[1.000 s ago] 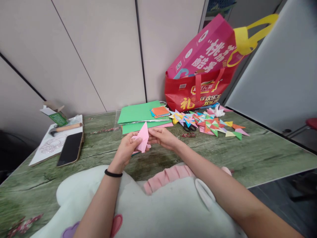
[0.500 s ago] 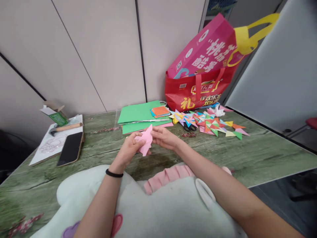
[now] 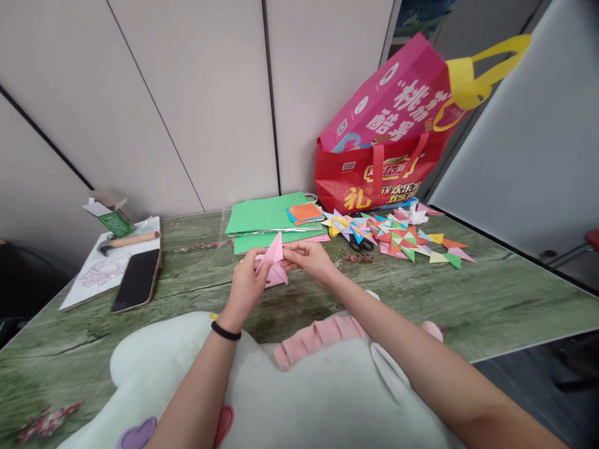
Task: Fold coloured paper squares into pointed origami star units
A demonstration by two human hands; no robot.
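A folded piece of pink origami paper (image 3: pixel 276 265) is held up above the table, with one point sticking upward and flaps spread below. My left hand (image 3: pixel 248 280) grips its left side between thumb and fingers. From the right, my right hand (image 3: pixel 309 260) pinches its edge with thumb and forefinger. Beneath my forearms lies a pale green plush toy (image 3: pixel 318 386) with a pink ruffle. Behind my hands are green paper sheets (image 3: pixel 262 215) and a small stack of orange and other coloured squares (image 3: pixel 305 213).
Folded colourful paper stars (image 3: pixel 405 240) and black scissors (image 3: pixel 361 244) lie at the right, before a red bag (image 3: pixel 346 181). On the left are a phone (image 3: pixel 136 280), a hammer (image 3: pixel 135 241) and a small green-and-white box (image 3: pixel 115 219). A wall panel (image 3: pixel 224 100) stands behind.
The pink paper has turned in my hands, its point now more upright and its lower flaps spread. My right hand has shifted to a pinch at its right edge. The view has shifted slightly.
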